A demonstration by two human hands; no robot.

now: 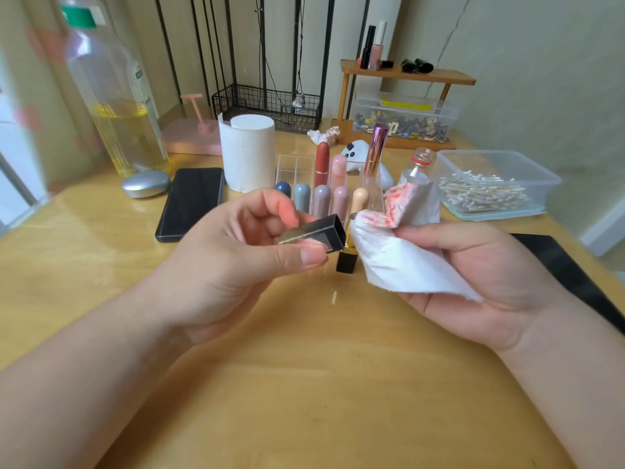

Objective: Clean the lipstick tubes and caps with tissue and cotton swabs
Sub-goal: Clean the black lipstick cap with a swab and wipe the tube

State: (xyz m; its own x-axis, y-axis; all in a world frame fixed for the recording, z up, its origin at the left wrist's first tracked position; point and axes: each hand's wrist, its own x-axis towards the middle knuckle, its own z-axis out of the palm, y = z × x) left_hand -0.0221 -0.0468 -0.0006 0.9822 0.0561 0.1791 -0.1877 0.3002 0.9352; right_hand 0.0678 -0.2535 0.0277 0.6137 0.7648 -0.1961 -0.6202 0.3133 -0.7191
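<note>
**Lipstick cleaning: both grips occupied**

Left hand (243,255): grip pinched on black square cap (313,233), open end facing right.
Right hand (490,279): grip curled round red-stained tissue (399,255).
Black-and-gold lipstick tube (346,260): upright on desk (304,367), between both hands.

Black phone (191,203) beside silver disc (146,183), tall bottle (116,123) behind, on wooden table (304,367).

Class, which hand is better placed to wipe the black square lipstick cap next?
Right: the right hand holds the red-stained white tissue beside the open end of the black square lipstick cap, which the left hand pinches.
</note>
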